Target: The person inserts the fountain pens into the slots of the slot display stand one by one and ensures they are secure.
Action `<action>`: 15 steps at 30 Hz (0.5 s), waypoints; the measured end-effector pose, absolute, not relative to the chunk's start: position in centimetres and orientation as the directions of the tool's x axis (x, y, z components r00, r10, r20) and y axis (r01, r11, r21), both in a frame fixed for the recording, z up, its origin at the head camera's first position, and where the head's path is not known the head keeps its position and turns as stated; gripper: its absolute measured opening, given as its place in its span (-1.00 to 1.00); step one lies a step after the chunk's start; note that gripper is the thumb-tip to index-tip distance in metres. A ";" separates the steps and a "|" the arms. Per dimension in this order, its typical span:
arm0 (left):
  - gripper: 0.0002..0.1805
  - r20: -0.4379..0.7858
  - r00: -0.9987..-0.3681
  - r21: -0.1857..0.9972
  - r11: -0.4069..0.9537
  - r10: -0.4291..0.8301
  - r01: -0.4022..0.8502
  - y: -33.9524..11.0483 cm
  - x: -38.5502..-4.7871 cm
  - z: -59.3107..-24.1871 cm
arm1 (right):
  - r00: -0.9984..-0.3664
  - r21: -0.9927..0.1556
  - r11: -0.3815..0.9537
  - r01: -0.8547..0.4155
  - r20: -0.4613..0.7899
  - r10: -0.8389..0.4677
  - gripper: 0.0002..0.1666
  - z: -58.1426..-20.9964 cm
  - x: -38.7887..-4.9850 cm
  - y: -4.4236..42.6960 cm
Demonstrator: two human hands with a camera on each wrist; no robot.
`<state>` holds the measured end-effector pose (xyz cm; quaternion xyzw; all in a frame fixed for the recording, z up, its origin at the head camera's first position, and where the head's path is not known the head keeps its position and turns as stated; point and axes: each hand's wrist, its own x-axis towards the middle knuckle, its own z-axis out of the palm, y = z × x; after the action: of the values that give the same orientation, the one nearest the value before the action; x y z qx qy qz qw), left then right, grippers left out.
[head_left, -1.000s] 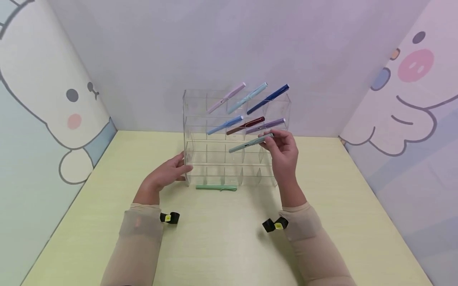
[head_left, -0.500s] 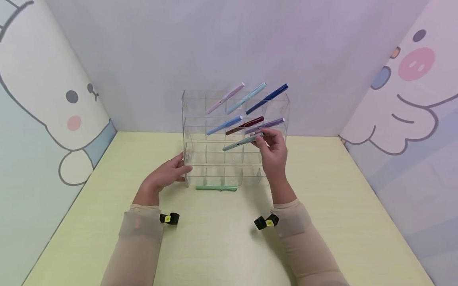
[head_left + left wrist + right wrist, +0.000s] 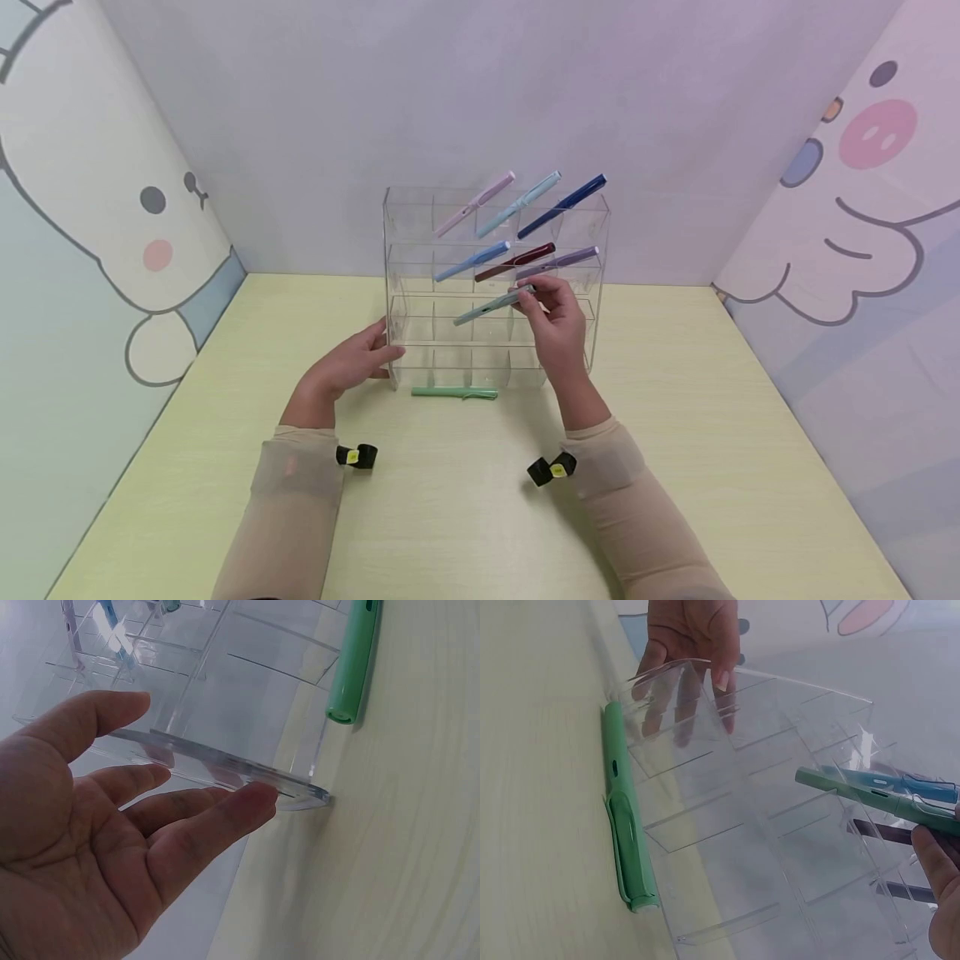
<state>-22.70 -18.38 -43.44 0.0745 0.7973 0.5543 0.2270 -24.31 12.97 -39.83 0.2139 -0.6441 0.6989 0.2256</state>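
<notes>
My right hand [image 3: 558,323] pinches a grey-green pen [image 3: 486,309] near its upper end, between thumb and fingers. The pen slants down to the left, in front of the third tier of a clear acrylic pen rack [image 3: 431,344]. In the right wrist view the same grey-green pen [image 3: 847,789] points toward the rack; whether it touches is unclear. My left hand [image 3: 351,364] rests at the rack's left side panel. In the left wrist view the fingers [image 3: 214,821] lie loosely along that panel's outside, with the thumb extended. A green pen [image 3: 454,392] lies flat before the rack.
The rack's top tier bears a lilac pen [image 3: 475,205], a pale blue pen [image 3: 520,205] and a navy pen [image 3: 562,207]. Below lean a blue pen [image 3: 472,262], a dark red pen [image 3: 515,262] and a purple pen [image 3: 558,262]. A wall [image 3: 465,100] stands behind.
My right hand has moved left with the grey-green pen, along the front of the rack. The left hand stays at the side panel.
</notes>
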 end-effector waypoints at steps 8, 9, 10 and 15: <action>-0.16 -0.275 -0.885 0.920 0.368 0.375 -0.130 -18.4 -22.8 -43.5 | -0.802 -0.802 -0.022 -0.598 0.598 -0.008 -0.68 -40.4 -24.4 12.4; -0.16 -0.276 -0.885 0.920 0.369 0.375 -0.131 -18.4 -22.9 -43.5 | -0.804 -0.804 -0.019 -0.595 0.595 -0.013 -0.68 -40.5 -24.3 12.4; -0.16 -0.276 -0.884 0.920 0.369 0.376 -0.131 -18.4 -22.9 -43.5 | -0.808 -0.808 -0.017 -0.589 0.589 -0.017 -0.69 -40.5 -24.3 12.3; -0.14 -0.277 -0.883 0.920 0.369 0.378 -0.130 -18.5 -22.9 -43.6 | -0.841 -0.841 0.009 -0.541 0.541 -0.027 -0.71 -40.6 -24.1 12.0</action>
<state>-22.88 -18.49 -43.63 0.0779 0.7952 0.5562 0.2286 -24.08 11.97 -40.57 0.2076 -0.6839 0.6728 0.1911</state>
